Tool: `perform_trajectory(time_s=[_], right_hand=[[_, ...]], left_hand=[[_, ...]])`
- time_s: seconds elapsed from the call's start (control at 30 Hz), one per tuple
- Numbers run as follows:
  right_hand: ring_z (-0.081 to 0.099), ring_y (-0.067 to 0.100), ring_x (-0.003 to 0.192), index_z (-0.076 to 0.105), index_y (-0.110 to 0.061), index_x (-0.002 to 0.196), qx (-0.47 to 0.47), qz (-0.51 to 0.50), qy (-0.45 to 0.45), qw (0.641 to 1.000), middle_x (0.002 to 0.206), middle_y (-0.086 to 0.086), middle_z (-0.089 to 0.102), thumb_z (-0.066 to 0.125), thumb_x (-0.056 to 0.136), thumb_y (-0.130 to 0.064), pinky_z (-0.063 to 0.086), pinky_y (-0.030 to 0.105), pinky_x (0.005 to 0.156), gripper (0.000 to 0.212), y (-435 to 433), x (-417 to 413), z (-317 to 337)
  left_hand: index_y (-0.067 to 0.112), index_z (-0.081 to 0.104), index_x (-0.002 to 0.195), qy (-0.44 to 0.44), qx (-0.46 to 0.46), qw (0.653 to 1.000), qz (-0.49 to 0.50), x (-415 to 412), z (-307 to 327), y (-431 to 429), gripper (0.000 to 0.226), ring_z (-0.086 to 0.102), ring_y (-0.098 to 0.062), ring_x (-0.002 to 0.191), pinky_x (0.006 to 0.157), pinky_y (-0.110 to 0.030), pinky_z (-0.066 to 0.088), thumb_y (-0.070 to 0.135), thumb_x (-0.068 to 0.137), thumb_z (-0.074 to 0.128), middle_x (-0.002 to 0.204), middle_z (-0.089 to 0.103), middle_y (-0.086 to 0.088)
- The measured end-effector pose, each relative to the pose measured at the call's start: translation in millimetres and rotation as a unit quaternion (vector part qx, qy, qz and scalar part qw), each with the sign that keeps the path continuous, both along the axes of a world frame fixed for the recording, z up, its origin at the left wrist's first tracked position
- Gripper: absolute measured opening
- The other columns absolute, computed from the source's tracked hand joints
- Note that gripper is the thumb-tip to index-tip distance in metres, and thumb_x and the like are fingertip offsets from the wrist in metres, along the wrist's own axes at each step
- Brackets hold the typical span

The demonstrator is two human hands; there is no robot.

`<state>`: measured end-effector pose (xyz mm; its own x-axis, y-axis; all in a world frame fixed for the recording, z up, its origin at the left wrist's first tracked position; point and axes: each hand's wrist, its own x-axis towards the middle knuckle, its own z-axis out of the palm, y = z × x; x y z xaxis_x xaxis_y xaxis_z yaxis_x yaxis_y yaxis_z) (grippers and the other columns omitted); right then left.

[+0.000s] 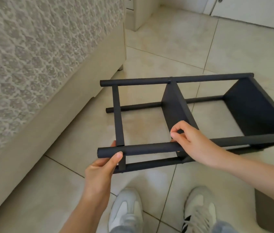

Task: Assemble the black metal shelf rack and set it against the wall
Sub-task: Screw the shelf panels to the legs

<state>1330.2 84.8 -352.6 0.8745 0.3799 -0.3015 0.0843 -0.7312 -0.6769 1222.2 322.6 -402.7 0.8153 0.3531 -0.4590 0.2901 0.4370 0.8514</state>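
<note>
The black metal shelf rack (175, 80) is turned on its side over the pale glossy tiled floor (233, 56), just in front of the person's feet and close beside the beige upholstered bed with the patterned mattress (31, 64). Its long round poles run left to right. A flat black middle panel (173, 106) and a black end panel (250, 111) stand on edge between them. Whether the lower poles rest on the tiles I cannot tell from here.

The left hand (102, 167) grips the nearest black round pole (146, 147) close to its left end, thumb over the top and fingers wrapped behind. The right hand (195, 142) sits further along the same pole, where the middle panel meets it; thumb and forefinger are pinched together on the panel's near edge, the other fingers curled over the pole.

Grey and white trainers (126, 209) stand on the tiles below the rack. A white cabinet front (250, 10) runs along the far side of the room.
</note>
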Motion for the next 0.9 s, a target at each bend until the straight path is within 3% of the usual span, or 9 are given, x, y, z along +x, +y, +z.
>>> perform_trajectory(time_s=[0.13, 0.37, 0.5, 0.6, 0.77, 0.9], right_hand=[[0.066, 0.026, 0.085, 0.046, -0.036, 0.102, -0.015, -0.005, -0.015, 1.0, 0.092, 0.002, 0.066, 0.042, 0.101, -0.041, 0.054, 0.05, 0.082, 0.007, -4, -3, -10], [0.066, 0.017, 0.089, 0.048, -0.032, 0.103, -0.011, -0.006, -0.006, 1.0, 0.093, -0.006, 0.066, 0.044, 0.101, -0.038, 0.053, 0.043, 0.087, 0.007, -7, -14, -15], [0.066, 0.014, 0.09, 0.048, -0.03, 0.104, -0.007, -0.019, -0.004, 1.0, 0.093, -0.009, 0.068, 0.045, 0.1, -0.037, 0.054, 0.036, 0.085, 0.009, -12, -17, -18], [0.064, 0.006, 0.092, 0.048, -0.029, 0.104, -0.013, -0.021, 0.002, 1.0, 0.094, -0.01, 0.068, 0.045, 0.101, -0.036, 0.051, 0.025, 0.083, 0.009, -12, -19, -20], [0.064, 0.019, 0.079, 0.046, -0.034, 0.096, -0.015, -0.021, 0.036, 0.999, 0.083, 0.003, 0.068, 0.045, 0.101, -0.038, 0.052, 0.04, 0.078, 0.006, -15, -32, -21], [0.061, 0.026, 0.072, 0.045, -0.035, 0.093, -0.011, -0.022, 0.044, 0.999, 0.078, 0.007, 0.067, 0.045, 0.1, -0.036, 0.05, 0.041, 0.071, 0.007, -14, -36, -22]], left_hand=[[0.022, 0.082, 0.097, 0.007, -0.007, 1.0, -0.021, 0, -13, 3, 0.048, 0.069, -0.008, 0.11, 0.096, -0.029, 0.045, 0.041, 0.052, 0.084, 0.118, 0.074, 0.006], [0.024, 0.082, 0.093, 0.016, 0.036, 0.997, -0.059, -9, -25, 15, 0.046, 0.07, -0.009, 0.109, 0.097, -0.031, 0.044, 0.039, 0.051, 0.088, 0.117, 0.075, 0.007], [0.03, 0.081, 0.093, 0.0, 0.095, 0.991, -0.089, -6, -25, 18, 0.045, 0.073, -0.008, 0.096, 0.077, -0.017, 0.056, 0.038, 0.049, 0.088, 0.106, 0.077, 0.008], [0.041, 0.078, 0.095, -0.013, 0.179, 0.974, -0.137, -1, -20, 28, 0.047, 0.073, -0.005, 0.088, 0.07, -0.01, 0.053, 0.035, 0.049, 0.089, 0.1, 0.077, 0.013], [0.062, 0.057, 0.122, -0.029, 0.242, 0.929, -0.279, 3, -10, 38, 0.078, 0.072, -0.005, 0.102, 0.082, -0.02, 0.059, 0.029, 0.058, 0.087, 0.119, 0.064, 0.028], [0.074, 0.044, 0.123, -0.019, 0.277, 0.898, -0.341, 11, -4, 43, 0.086, 0.071, -0.003, 0.102, 0.081, -0.02, 0.059, 0.038, 0.057, 0.085, 0.116, 0.055, 0.034]])
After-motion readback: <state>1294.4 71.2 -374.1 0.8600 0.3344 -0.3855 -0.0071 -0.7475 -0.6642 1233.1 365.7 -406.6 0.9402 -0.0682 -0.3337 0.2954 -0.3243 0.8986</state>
